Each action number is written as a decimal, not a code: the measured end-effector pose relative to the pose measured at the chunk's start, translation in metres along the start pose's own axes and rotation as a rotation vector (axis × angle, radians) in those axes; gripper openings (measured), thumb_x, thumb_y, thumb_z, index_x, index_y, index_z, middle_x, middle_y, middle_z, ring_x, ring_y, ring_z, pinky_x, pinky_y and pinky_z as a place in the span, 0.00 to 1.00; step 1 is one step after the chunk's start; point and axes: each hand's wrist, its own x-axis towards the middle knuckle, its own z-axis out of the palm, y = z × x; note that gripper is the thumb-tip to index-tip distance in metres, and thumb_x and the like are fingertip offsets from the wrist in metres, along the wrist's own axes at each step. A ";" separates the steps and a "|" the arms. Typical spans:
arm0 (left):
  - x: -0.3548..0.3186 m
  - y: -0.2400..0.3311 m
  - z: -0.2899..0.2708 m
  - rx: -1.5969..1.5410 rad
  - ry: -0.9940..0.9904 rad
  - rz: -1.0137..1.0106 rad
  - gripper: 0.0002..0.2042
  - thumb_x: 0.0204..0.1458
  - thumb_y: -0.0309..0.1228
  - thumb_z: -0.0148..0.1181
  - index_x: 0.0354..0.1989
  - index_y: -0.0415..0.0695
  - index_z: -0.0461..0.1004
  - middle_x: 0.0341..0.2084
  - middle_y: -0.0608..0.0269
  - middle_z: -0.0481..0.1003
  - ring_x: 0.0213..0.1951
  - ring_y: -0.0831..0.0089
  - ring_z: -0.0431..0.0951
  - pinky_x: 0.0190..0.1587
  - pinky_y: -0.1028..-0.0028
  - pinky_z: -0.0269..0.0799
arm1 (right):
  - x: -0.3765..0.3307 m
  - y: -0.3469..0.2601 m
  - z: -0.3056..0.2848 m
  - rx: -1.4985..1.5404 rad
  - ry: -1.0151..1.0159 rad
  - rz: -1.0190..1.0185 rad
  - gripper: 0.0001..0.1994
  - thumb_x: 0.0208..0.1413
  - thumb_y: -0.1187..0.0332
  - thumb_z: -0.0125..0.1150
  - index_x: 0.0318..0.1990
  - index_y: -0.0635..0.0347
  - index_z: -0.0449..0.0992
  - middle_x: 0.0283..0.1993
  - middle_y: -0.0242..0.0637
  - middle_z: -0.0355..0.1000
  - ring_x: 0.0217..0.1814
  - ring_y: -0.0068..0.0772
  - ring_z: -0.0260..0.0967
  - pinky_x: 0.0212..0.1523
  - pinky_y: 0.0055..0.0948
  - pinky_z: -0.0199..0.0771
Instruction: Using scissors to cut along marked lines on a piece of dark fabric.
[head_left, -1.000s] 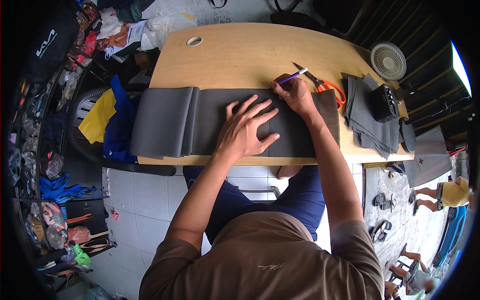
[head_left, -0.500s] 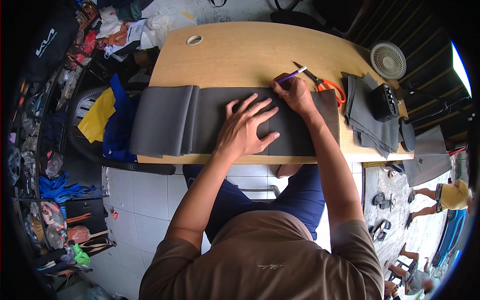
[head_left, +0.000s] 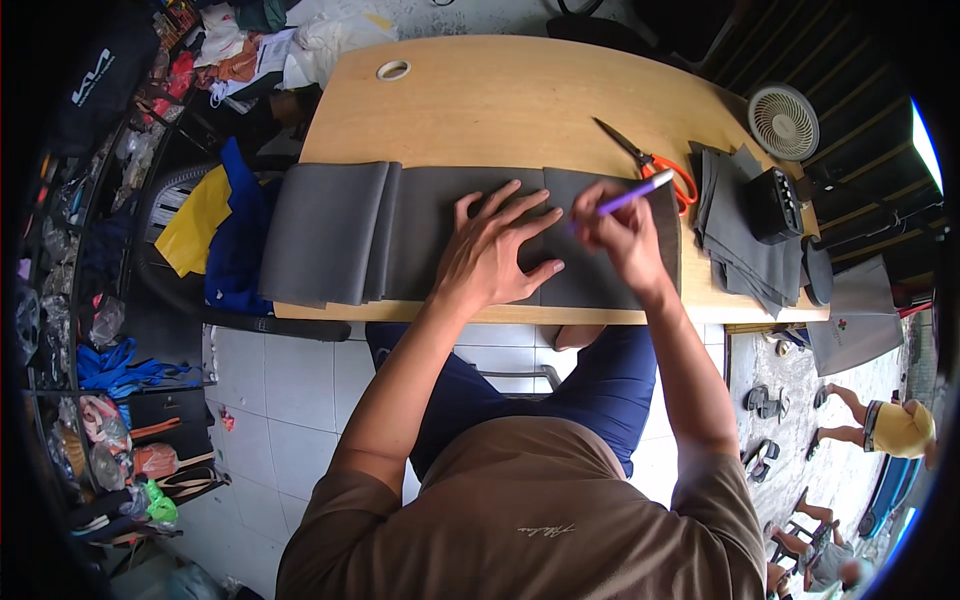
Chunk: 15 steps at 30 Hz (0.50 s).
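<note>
A long strip of dark grey material [head_left: 430, 215] lies along the table's near edge, its left end folded over in layers. My left hand [head_left: 492, 245] presses flat on it with the fingers spread. Just right of a thin cross line on the strip, my right hand [head_left: 618, 240] grips a purple pen [head_left: 625, 198] with a white end. That hand is slightly blurred, and whether the pen's tip touches the material I cannot tell. Beyond the strip's right end rest scissors [head_left: 655, 165] with orange handles, blades spread.
At the table's right are a stack of grey sheets [head_left: 725, 225], a black box-shaped holder [head_left: 772, 205] and a round fan [head_left: 783, 122]. A tape roll [head_left: 394, 70] lies at the far left. Yellow and blue cloth [head_left: 200, 220] sits on a chair left of the table.
My right hand has drawn back from the strip's far edge, toward me and to the right, with the pen in it. My left hand has stayed in place.
</note>
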 end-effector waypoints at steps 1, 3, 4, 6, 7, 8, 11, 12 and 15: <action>0.001 0.001 0.001 -0.005 0.000 0.002 0.32 0.55 0.52 0.78 0.70 0.61 0.84 0.77 0.66 0.74 0.80 0.56 0.67 0.78 0.42 0.55 | -0.018 -0.006 0.006 0.003 -0.057 0.056 0.05 0.71 0.71 0.65 0.48 0.63 0.80 0.37 0.27 0.76 0.35 0.16 0.71 0.36 0.22 0.70; 0.001 0.000 0.002 -0.028 0.041 0.021 0.33 0.53 0.54 0.79 0.69 0.61 0.84 0.75 0.66 0.75 0.79 0.58 0.68 0.78 0.41 0.55 | -0.045 -0.007 0.017 -0.066 -0.121 0.081 0.05 0.69 0.74 0.69 0.49 0.63 0.81 0.39 0.28 0.78 0.37 0.15 0.72 0.38 0.20 0.71; 0.000 0.000 0.002 -0.028 0.039 0.018 0.33 0.53 0.54 0.79 0.69 0.61 0.84 0.75 0.66 0.75 0.79 0.58 0.68 0.78 0.41 0.55 | -0.052 -0.006 0.021 -0.149 -0.116 0.150 0.07 0.67 0.76 0.72 0.48 0.64 0.82 0.41 0.28 0.80 0.39 0.15 0.74 0.40 0.20 0.73; 0.001 -0.002 0.003 -0.012 0.039 0.023 0.33 0.53 0.52 0.79 0.69 0.60 0.84 0.75 0.66 0.75 0.79 0.59 0.68 0.79 0.42 0.55 | -0.056 -0.005 0.027 -0.253 -0.150 0.102 0.06 0.66 0.75 0.74 0.44 0.67 0.83 0.48 0.38 0.85 0.43 0.22 0.78 0.45 0.27 0.80; 0.001 -0.002 0.003 -0.012 0.037 0.024 0.33 0.53 0.52 0.79 0.69 0.60 0.84 0.75 0.66 0.75 0.79 0.59 0.68 0.79 0.42 0.55 | -0.056 -0.007 0.028 -0.307 -0.172 0.048 0.06 0.66 0.75 0.74 0.43 0.69 0.83 0.50 0.41 0.87 0.44 0.25 0.80 0.47 0.29 0.82; 0.001 -0.002 0.004 -0.016 0.032 0.021 0.33 0.53 0.52 0.80 0.69 0.60 0.84 0.75 0.67 0.75 0.79 0.59 0.68 0.79 0.42 0.55 | -0.056 -0.003 0.028 -0.306 -0.171 0.049 0.06 0.66 0.75 0.74 0.43 0.69 0.83 0.50 0.41 0.87 0.44 0.25 0.80 0.47 0.29 0.82; 0.003 0.001 0.002 -0.026 0.014 0.011 0.32 0.53 0.48 0.80 0.70 0.61 0.84 0.76 0.67 0.74 0.80 0.58 0.67 0.79 0.44 0.55 | -0.058 0.005 0.024 -0.300 -0.129 -0.022 0.07 0.66 0.73 0.76 0.44 0.70 0.86 0.37 0.34 0.85 0.39 0.19 0.78 0.40 0.26 0.80; 0.002 0.002 0.000 -0.030 0.000 0.001 0.33 0.53 0.44 0.81 0.71 0.63 0.83 0.77 0.67 0.73 0.80 0.58 0.67 0.79 0.45 0.55 | -0.058 0.001 0.024 -0.333 -0.159 0.006 0.07 0.66 0.75 0.75 0.44 0.71 0.84 0.44 0.40 0.86 0.42 0.26 0.80 0.45 0.31 0.82; 0.001 0.001 0.001 -0.028 -0.001 -0.003 0.32 0.53 0.45 0.81 0.70 0.63 0.83 0.77 0.67 0.73 0.80 0.58 0.67 0.79 0.45 0.55 | -0.057 -0.003 0.026 -0.380 -0.202 0.019 0.07 0.65 0.76 0.73 0.44 0.72 0.83 0.51 0.47 0.87 0.45 0.33 0.82 0.51 0.35 0.85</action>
